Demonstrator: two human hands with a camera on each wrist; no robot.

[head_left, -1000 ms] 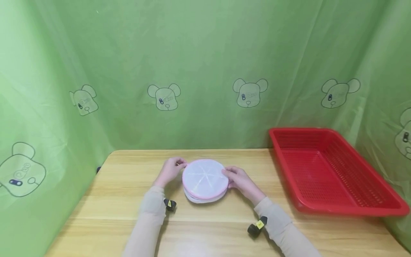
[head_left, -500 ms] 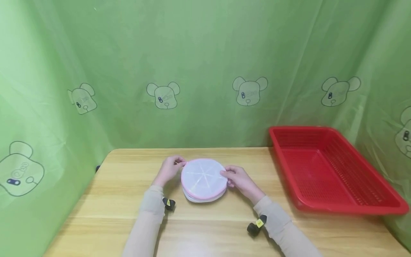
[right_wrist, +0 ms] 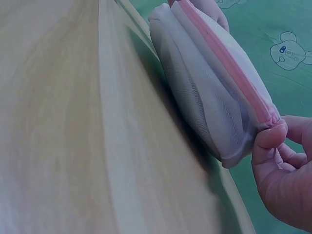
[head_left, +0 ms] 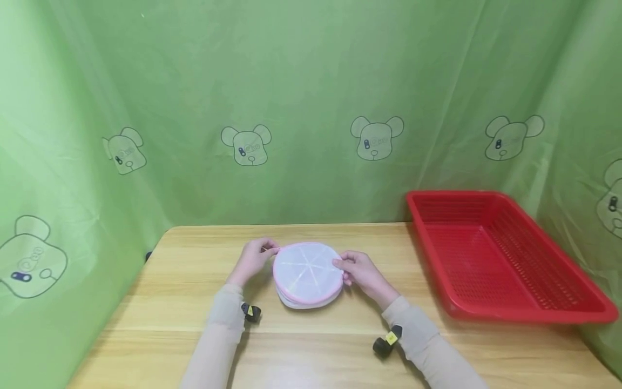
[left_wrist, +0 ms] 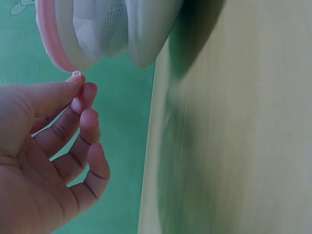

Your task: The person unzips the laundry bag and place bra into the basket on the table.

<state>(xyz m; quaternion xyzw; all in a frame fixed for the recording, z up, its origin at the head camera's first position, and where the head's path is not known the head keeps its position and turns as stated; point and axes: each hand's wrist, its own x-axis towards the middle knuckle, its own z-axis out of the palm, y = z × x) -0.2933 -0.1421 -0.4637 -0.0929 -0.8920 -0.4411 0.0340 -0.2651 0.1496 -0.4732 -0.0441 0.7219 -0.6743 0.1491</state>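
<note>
A round white mesh laundry bag [head_left: 308,273] with pink trim is held just over the wooden table in the head view, its panel crossed by pale lines. My left hand [head_left: 252,261] pinches a small pink tab at the bag's far left edge. In the left wrist view the thumb and index finger [left_wrist: 53,95] meet on that tab, and the other fingers curl loosely. On the opposite side my right hand [head_left: 363,274] pinches the bag's rim, thumb on top. The right wrist view shows the right thumb [right_wrist: 271,137] against the end of the pink band [right_wrist: 234,68], with soft mesh layers sagging below.
A large red plastic basket [head_left: 439,270] with slotted walls stands on the right of the wooden table [head_left: 301,351]. Green curtains [head_left: 311,70] printed with bear heads hang behind and at both sides.
My left hand has shifted slightly left, still pinching the tab. The bag has moved only a little; the right hand keeps its hold on the rim.
</note>
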